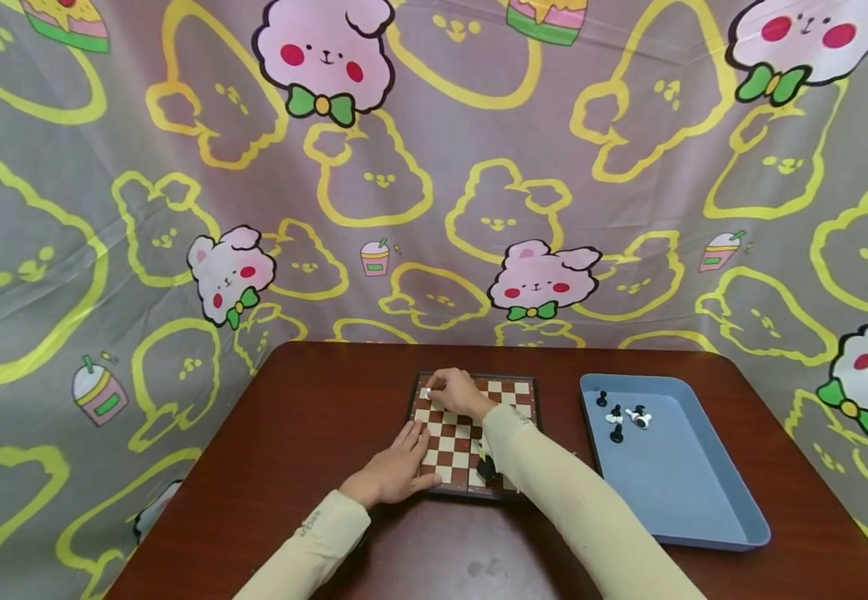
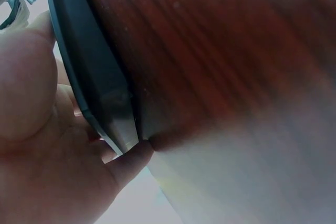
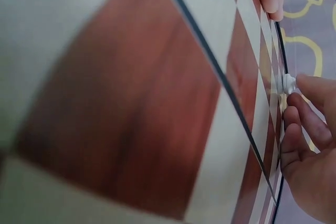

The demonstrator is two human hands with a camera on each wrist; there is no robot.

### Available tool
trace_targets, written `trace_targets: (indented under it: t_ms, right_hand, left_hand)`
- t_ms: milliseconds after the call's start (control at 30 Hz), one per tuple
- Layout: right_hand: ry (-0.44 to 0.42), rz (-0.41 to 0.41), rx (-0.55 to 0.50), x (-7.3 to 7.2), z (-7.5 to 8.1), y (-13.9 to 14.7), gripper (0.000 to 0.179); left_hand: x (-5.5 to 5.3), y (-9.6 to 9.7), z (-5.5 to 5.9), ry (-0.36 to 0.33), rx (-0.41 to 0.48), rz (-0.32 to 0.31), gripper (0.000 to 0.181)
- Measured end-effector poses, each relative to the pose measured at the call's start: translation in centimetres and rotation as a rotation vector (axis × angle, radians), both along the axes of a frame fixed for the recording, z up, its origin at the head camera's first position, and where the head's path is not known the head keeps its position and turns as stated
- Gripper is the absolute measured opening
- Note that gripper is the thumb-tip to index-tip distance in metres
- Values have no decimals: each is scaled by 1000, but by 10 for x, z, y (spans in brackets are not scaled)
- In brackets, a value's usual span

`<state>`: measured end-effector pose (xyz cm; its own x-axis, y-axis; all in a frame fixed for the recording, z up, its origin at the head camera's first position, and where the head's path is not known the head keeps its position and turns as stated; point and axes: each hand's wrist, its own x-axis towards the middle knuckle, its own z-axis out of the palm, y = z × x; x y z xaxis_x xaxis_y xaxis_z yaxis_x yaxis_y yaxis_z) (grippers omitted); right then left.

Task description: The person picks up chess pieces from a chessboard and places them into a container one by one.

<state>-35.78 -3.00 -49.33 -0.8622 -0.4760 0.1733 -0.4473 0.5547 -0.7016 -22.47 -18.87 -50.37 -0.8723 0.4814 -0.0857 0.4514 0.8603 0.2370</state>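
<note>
A brown and cream chessboard (image 1: 444,458) lies on the table, a dark seam running across it. My right hand (image 1: 459,393) reaches over the board to its far left corner. Thumb and fingers there pinch a small white chess piece (image 3: 289,83), standing at the board's surface in the right wrist view. My left hand (image 1: 396,467) lies with fingers extended on the board's near left side, its thumb along the front edge. In the left wrist view the board's dark side (image 2: 92,61) rises beside that palm. A black piece (image 1: 486,468) shows beside my right sleeve, which covers part of the board.
To the right of the board stands a blue-grey tray (image 1: 692,475) with several black chess pieces (image 1: 617,434) and white chess pieces (image 1: 639,417) near its far left part. The dark red-brown table (image 1: 313,417) ends at a patterned curtain (image 1: 434,192).
</note>
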Motion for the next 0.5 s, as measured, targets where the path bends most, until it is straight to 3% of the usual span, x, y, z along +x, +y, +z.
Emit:
trace_targets:
  t_ms: [233,500]
  right_hand:
    - [-57,28,-4,9,4,6,9]
    - [-32,14,22,14,11,27,14]
  left_hand:
    - [1,-3,-1,10,17,-6,81]
    - [-1,-1,-2,20,40,-21,82]
